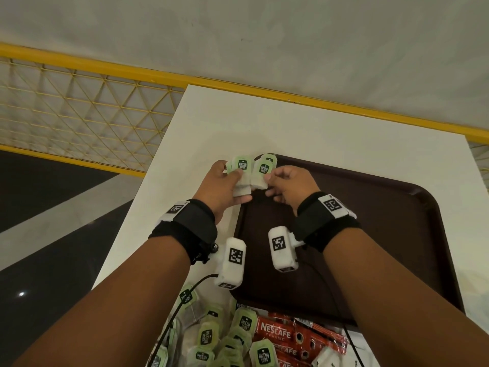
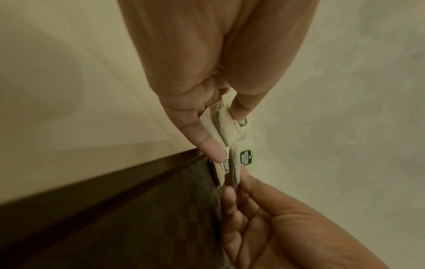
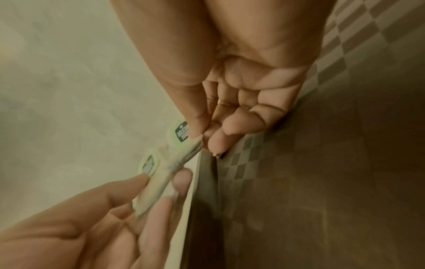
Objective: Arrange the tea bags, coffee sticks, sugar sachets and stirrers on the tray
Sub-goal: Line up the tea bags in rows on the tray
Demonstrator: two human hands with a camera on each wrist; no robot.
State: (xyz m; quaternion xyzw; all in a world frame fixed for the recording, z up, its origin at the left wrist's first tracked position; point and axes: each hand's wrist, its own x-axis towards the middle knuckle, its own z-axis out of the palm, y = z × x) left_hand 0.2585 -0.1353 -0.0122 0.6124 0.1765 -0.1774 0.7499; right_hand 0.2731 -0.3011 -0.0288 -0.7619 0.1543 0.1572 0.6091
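Note:
Both hands meet over the far left corner of the dark brown tray. My left hand pinches a small stack of white tea bags with green tags between thumb and fingers. My right hand pinches another tea bag right beside them. In the left wrist view the left hand squeezes the tea bags while the right hand holds the lower tea bag. The right wrist view shows the right hand pinching the tea bag edge, with the left hand below.
Loose tea bags and red coffee sticks lie heaped on the white table at the near edge, in front of the tray. A yellow wire-mesh fence runs behind the table. A black cable trails from my left wrist.

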